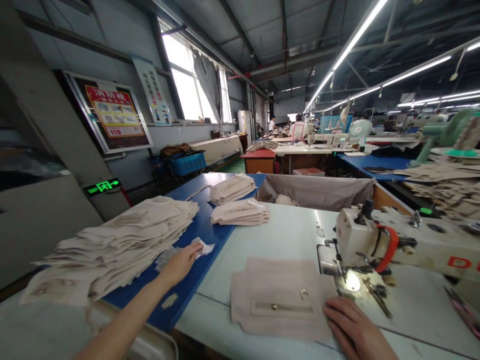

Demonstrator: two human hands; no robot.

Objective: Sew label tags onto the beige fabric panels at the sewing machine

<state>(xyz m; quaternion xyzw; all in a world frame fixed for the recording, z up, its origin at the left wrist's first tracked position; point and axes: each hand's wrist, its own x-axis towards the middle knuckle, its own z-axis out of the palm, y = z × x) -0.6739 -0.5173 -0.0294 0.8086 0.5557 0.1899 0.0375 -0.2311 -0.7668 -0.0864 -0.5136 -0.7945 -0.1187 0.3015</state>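
My left hand [182,262] reaches over the blue tabletop, its fingers closed on a small white piece [204,248], paper or thin cloth; I cannot tell which. More pale, thin pieces [165,258] lie partly under that wrist. On the pale green sewing table, a beige fabric panel [277,280] lies flat, with a zipper [281,307] set in a stitched rectangle and a small curved mark or ring [303,294] above it. My right hand [354,325] rests at the panel's right edge, fingers stretched out and touching it. A sewing machine [360,245] stands just beyond, its lamp lit.
A large stack of beige panels [131,240] spreads at left. Two smaller stacks, one nearer [240,212] and one farther [231,189], lie behind. Scissors [463,312] lie at far right. A cloth-lined bin [318,190] adjoins the table's back edge. Other people work in the distance.
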